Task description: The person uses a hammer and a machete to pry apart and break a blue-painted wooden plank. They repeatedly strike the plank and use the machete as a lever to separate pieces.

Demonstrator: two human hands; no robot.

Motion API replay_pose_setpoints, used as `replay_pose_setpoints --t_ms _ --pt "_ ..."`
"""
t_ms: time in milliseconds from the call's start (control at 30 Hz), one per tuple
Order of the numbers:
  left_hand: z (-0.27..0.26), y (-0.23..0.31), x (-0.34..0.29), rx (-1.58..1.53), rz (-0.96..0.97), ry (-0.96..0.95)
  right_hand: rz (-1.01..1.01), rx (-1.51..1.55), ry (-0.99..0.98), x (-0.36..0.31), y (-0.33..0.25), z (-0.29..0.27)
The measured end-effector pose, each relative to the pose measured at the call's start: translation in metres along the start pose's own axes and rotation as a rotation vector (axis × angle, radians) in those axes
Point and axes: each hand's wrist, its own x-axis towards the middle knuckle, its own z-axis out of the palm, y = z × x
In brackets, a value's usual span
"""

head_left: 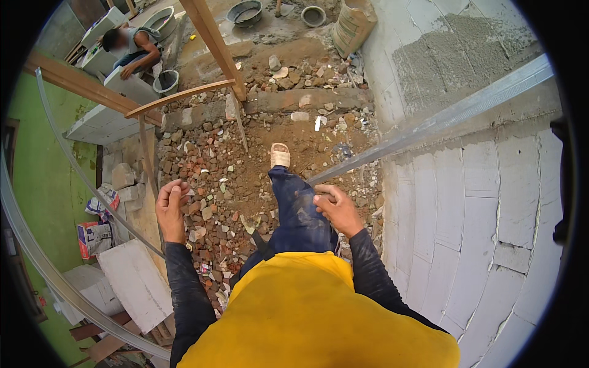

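Observation:
My left hand (170, 210) hangs over the rubble, its fingers loosely curled toward the thumb with nothing seen in them. Beside it stands a thin wooden stake (148, 156) of a rough timber frame. My right hand (341, 211) is by my thigh, fingers bent in and the thumb close to them; it shows nothing held. A long metal channel (429, 126) slants from the right wall, its lower end just beyond my right hand, apart from it. One foot, in a pale sandal (280, 155), is forward on the bare soil.
Broken brick rubble (211, 202) covers the ground, with a low concrete beam (264, 103) crossing ahead. Light block walling (454, 202) rises on the right. Curved metal strips, cement bags (95, 238) and blocks lie left. Beyond the wooden post (215, 46), a person (138, 49) crouches by blocks and buckets.

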Motion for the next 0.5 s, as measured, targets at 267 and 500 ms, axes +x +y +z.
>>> replay_pose_setpoints --t_ms 267,500 --pt "0.064 -0.080 0.195 0.284 -0.445 -0.131 0.185 0.161 0.103 0.247 -0.100 -0.053" --pt "0.071 -0.124 0.274 0.387 -1.031 -0.111 0.244 0.196 0.259 0.369 -0.209 -0.146"
